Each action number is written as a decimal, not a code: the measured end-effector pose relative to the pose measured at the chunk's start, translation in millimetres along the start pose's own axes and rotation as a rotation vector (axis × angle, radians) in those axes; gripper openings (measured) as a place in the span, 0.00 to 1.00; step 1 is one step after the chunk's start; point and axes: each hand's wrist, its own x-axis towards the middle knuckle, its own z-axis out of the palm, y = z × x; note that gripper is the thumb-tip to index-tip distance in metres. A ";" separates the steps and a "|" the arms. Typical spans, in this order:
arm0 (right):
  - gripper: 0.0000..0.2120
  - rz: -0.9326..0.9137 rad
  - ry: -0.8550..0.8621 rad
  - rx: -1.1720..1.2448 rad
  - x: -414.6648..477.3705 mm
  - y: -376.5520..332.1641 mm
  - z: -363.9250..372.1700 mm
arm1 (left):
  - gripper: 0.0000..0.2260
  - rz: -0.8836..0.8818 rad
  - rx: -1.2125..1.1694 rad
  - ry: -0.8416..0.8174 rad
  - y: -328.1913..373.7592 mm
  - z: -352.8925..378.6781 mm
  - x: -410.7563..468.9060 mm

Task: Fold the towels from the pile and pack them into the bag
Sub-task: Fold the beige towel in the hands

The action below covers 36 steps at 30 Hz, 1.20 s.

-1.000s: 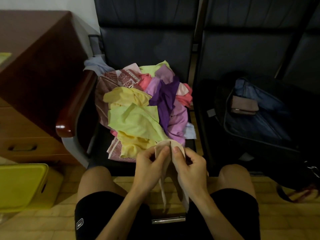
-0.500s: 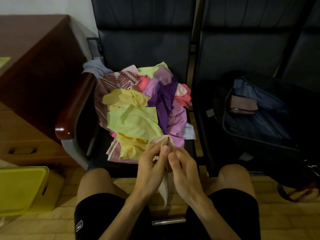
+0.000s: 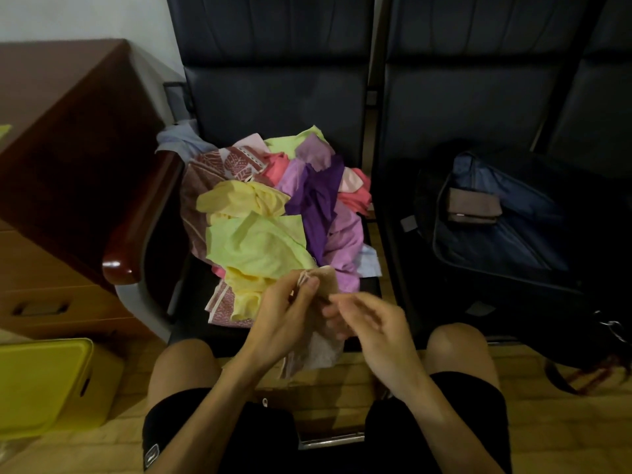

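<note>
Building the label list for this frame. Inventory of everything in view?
towel pile: one, mixed yellow, green, purple, pink, on the left chair seat
beige towel: one, held above the lap
bag: one, black with blue lining, open, on the right chair seat
folded towel: at least one, brown, inside the bag
chairs: two, dark, side by side
desk: one, brown wood, far left
bin: one, yellow, on the floor at lower left
legs: two, bare knees, black shorts, bottom of view
left hand: pinches the beige towel's top edge
right hand: blurred, at the towel; grip unclear
</note>
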 end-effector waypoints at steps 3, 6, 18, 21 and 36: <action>0.05 -0.052 0.231 -0.046 13.9 6.0 -21.2 | 0.13 0.023 -0.057 -0.121 6.9 -12.4 7.5; 0.09 -0.027 0.223 -0.097 31.0 6.4 -40.7 | 0.17 0.084 -0.127 -0.281 19.9 -24.6 14.2; 0.08 -0.111 0.078 -0.261 40.9 -26.0 -56.9 | 0.12 0.086 0.009 -0.128 18.1 -34.8 22.1; 0.14 -0.253 0.090 -0.344 35.7 -42.8 -45.2 | 0.11 0.032 0.043 -0.021 9.6 -27.4 15.2; 0.14 0.254 0.021 0.404 21.5 -1.8 -27.5 | 0.12 0.113 0.032 0.114 27.3 -16.0 13.5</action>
